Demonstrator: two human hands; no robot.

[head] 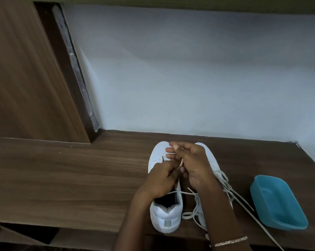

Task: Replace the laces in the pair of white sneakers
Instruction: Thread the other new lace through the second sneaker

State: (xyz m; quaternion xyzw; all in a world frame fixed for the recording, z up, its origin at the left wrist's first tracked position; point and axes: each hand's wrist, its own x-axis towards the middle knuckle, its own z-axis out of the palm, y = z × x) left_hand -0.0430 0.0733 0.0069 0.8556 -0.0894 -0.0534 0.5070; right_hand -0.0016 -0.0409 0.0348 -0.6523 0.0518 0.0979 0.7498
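My right hand (191, 165) pinches the lace (181, 163). My left hand (162, 180) is curled at the white sneaker (164, 217) eyelets, grip unclear. Sneaker sits at 5 o'clock on the desk (80, 178), blue tub (278, 201) at 4.

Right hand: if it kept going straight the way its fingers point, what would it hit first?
Most likely the toe of the sneaker beside it: the right hand, pinching the lace, points up-left across that toe. Its height is unclear, so it might pass above onto the desk.
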